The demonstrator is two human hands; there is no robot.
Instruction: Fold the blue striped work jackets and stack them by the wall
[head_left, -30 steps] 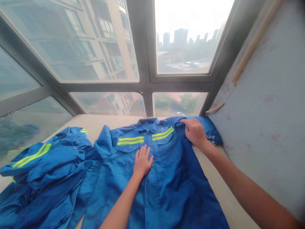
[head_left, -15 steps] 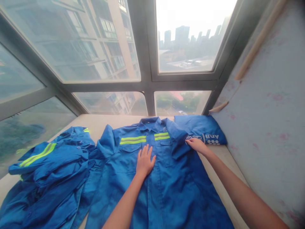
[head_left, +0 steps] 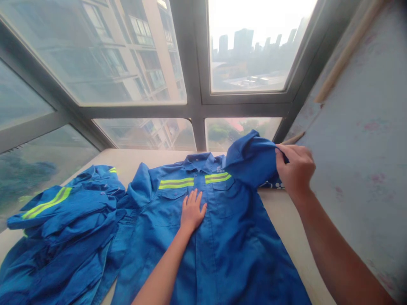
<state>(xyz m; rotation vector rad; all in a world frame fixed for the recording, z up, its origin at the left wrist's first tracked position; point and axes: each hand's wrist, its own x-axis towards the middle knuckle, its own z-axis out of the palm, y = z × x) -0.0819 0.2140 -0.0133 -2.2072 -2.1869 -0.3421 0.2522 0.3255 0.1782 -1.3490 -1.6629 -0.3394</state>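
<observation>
A blue work jacket (head_left: 229, 237) with yellow-green reflective stripes lies spread front up, its collar toward the window. My left hand (head_left: 193, 209) rests flat on the jacket's front near the button placket, fingers spread. At the right, my right hand (head_left: 295, 167) is closed on the end of the jacket's short-looking sleeve (head_left: 252, 159), which is lifted off the surface and stretched sideways. The other sleeve (head_left: 140, 184) lies bent on the left side.
A second blue garment (head_left: 73, 228) with reflective stripes lies crumpled at the left. Behind the raised sleeve, a folded blue item with white print (head_left: 276, 185) is mostly hidden. Windows (head_left: 146, 112) stand beyond the pale ledge (head_left: 127, 156); a flowered wall (head_left: 359, 169) closes the right side.
My right hand has lifted the sleeve and pulled it up and to the right, covering most of the folded printed item. My left hand stays on the jacket front.
</observation>
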